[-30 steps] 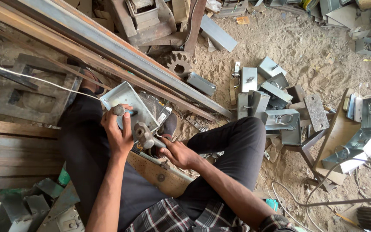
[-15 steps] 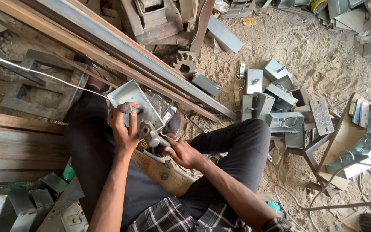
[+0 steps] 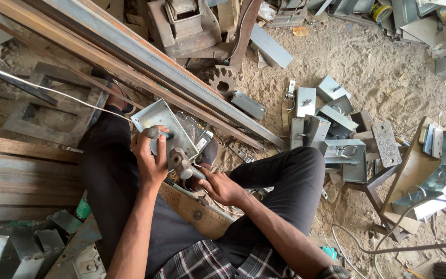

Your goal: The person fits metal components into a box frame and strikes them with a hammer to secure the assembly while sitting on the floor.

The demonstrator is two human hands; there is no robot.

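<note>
Compared with the frames taken a moment earlier, the left hand (image 3: 150, 157) has kept its closed grip on a short punch-like tool (image 3: 154, 133) set against the grey sheet-metal plate (image 3: 162, 123), while the right hand (image 3: 222, 187) has brought the hammer (image 3: 180, 163) in slightly closer to the left wrist; the hammer head now sits just beside the left hand, below the tool's upper end. As a judgement, the work reads as a repeated striking step in progress, with tool and plate already positioned. The right hand is wrapped shut around the hammer handle; the left fingers are curled tight around the tool shaft, thumb pressed on. The plate lies directly ahead of the left hand, tilted, propped against the long steel angle bars (image 3: 145, 62) that run diagonally beyond it. No legible label or sign needs reporting; what shows is by shape and colour only. Well to the right of the right hand lies a cluster of grey folded metal boxes (image 3: 331, 124) on sandy ground (image 3: 378, 62); further right, a tan board (image 3: 414, 170) leans near more box parts. Beyond the plate rests a rusty toothed gear (image 3: 223, 80). Left of the left forearm, a green bottle-shaped item (image 3: 82, 207) sits among rusty beams (image 3: 21, 170).
</note>
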